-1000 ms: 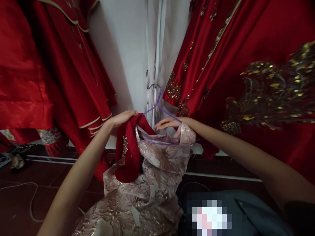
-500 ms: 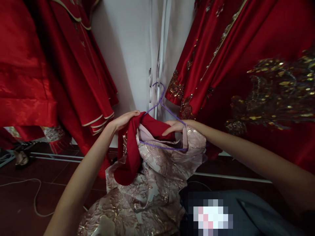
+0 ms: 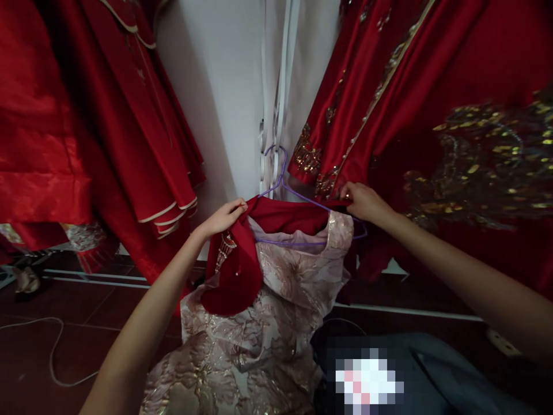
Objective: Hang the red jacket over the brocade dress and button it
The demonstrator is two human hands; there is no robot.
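A pale pink and gold brocade dress (image 3: 298, 268) hangs on a purple hanger (image 3: 283, 167) in front of me. Draped over the hanger's left side and behind the dress's neckline is a red garment (image 3: 237, 288) with a beaded ornament. My left hand (image 3: 227, 216) pinches this red garment near the left shoulder of the hanger. At the right shoulder, my right hand (image 3: 360, 202) grips the upper edge of the same red cloth, drawn out straight between both hands. The right end of the hanger sticks out beyond the dress strap.
Red gowns hang on the left (image 3: 142, 144), and red gowns with gold sequins (image 3: 484, 155) on the right. White straps (image 3: 280, 75) run down the pale wall behind the hanger. A white cable (image 3: 52, 351) lies on the dark tiled floor. Shoes (image 3: 26, 280) stand at far left.
My right hand has moved from inside the neckline out to the right, stretching the red cloth behind the dress. The red flap on the left has spread wider, showing more of its beaded ornament.
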